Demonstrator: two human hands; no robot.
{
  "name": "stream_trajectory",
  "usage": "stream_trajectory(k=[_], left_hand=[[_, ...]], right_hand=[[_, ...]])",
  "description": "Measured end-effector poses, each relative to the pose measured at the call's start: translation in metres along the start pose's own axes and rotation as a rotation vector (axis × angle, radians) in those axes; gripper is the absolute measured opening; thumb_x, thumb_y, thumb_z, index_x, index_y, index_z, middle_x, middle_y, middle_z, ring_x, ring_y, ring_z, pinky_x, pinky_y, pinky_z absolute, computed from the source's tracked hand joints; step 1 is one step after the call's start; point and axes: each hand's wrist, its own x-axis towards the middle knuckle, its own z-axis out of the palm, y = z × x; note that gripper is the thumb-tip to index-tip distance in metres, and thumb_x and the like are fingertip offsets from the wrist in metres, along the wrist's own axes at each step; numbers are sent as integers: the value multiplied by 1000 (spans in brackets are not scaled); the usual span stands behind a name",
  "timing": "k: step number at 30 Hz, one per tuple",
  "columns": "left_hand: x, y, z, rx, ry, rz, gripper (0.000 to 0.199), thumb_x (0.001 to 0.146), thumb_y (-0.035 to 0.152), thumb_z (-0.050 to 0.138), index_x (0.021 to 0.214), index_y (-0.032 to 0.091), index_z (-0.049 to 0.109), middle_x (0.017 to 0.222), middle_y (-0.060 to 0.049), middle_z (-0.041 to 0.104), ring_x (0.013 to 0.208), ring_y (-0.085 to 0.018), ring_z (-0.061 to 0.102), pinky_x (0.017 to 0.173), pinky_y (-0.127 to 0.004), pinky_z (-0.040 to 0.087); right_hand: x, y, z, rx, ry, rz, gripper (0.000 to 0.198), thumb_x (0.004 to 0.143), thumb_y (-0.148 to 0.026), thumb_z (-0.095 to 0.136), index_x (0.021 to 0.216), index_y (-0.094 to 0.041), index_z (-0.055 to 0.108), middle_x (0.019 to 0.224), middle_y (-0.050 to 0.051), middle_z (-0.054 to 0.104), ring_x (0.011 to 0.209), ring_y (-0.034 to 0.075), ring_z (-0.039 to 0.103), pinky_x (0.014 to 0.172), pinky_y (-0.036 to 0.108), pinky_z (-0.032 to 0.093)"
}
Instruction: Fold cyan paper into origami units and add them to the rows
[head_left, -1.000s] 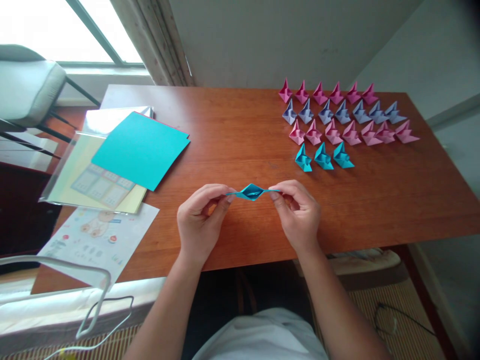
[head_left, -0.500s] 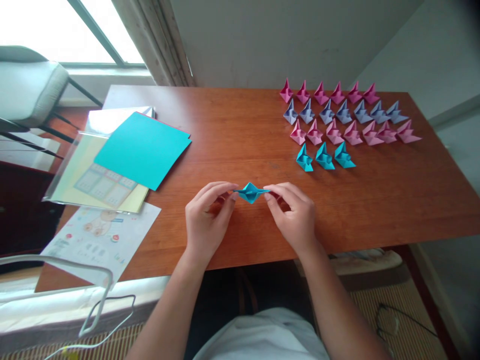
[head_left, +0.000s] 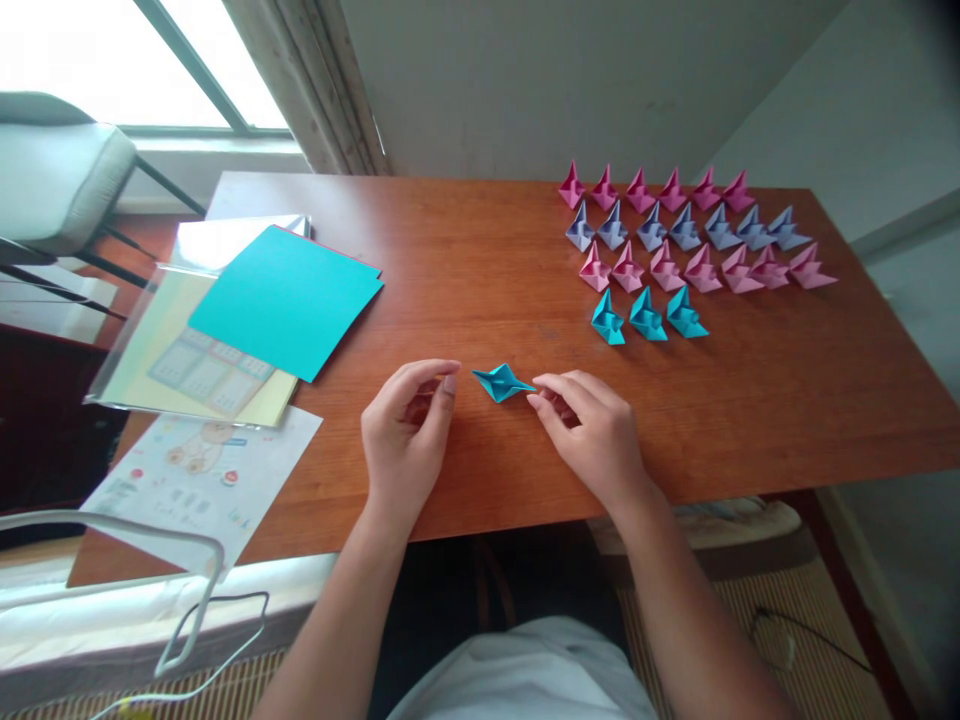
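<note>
A folded teal paper piece (head_left: 502,382), pointed at both ends with a raised middle, is just above or on the wooden table in front of me. My right hand (head_left: 589,425) pinches its right point between thumb and fingers. Left of the piece is my left hand (head_left: 409,425), a small gap away from its left point. The thumb and fingertips of that hand are drawn together with nothing between them. Three folded teal paper boats (head_left: 648,316) stand in a short row on the table, beyond my right hand.
Behind the teal row stand rows of pink (head_left: 703,270), lilac (head_left: 685,229) and magenta paper boats (head_left: 638,190). Teal paper sheets (head_left: 292,300) lie at the left on a clear packet (head_left: 150,370). A printed sheet (head_left: 202,480) lies nearer. The wooden table's (head_left: 465,270) front edge is close to me.
My left hand has let go of the folded teal piece's left point and moved slightly left. The piece has tilted, its right point now lower, still in my right hand.
</note>
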Motion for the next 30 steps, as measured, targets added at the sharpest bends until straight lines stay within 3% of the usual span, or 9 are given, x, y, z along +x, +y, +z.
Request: stream_trajectory(k=[8, 14, 18, 21, 25, 30], left_hand=[[1, 0, -1, 17, -20, 5, 12, 91, 24, 67, 98, 20, 76, 96, -5, 75, 80, -15, 68, 67, -25, 53], [0, -2, -2, 44, -55, 25, 14, 91, 23, 65, 100, 20, 75, 95, -5, 74, 80, -16, 68, 65, -25, 52], [0, -3, -3, 60, -84, 44, 15, 91, 21, 65, 101, 21, 75, 97, -4, 74, 82, -16, 68, 67, -26, 53], [0, -2, -3, 62, -95, 44, 15, 91, 19, 64, 101, 21, 75, 98, -4, 74, 83, -16, 68, 69, -26, 52], [0, -3, -2, 73, -116, 45, 14, 91, 20, 64, 101, 21, 74, 98, -4, 73, 84, -16, 68, 70, -26, 52], [1, -5, -2, 111, -129, 68, 15, 91, 19, 64, 101, 21, 74, 100, -4, 73, 85, -16, 68, 72, -26, 53]], right_hand=[[6, -2, -1, -49, 17, -76, 12, 99, -22, 59, 92, -23, 69, 83, 4, 73, 78, 20, 66, 75, 34, 51], [4, 2, -34, -28, 278, 53, 7, 93, -20, 67, 90, -24, 73, 80, 3, 74, 68, 16, 65, 66, 30, 52], [0, 55, -75, -187, 658, 246, 10, 86, -26, 75, 84, -16, 78, 76, 13, 76, 64, 20, 67, 61, 34, 52], [-5, 111, -102, -289, 805, 369, 14, 82, -22, 75, 85, -9, 79, 73, 17, 76, 61, 19, 67, 57, 33, 51], [-12, 160, -118, -442, 748, 508, 9, 75, -12, 76, 82, -7, 79, 69, 19, 75, 58, 18, 66, 55, 33, 47], [-11, 175, -117, -473, 685, 555, 9, 73, -16, 79, 78, -9, 79, 71, 19, 76, 59, 18, 66, 59, 32, 47]])
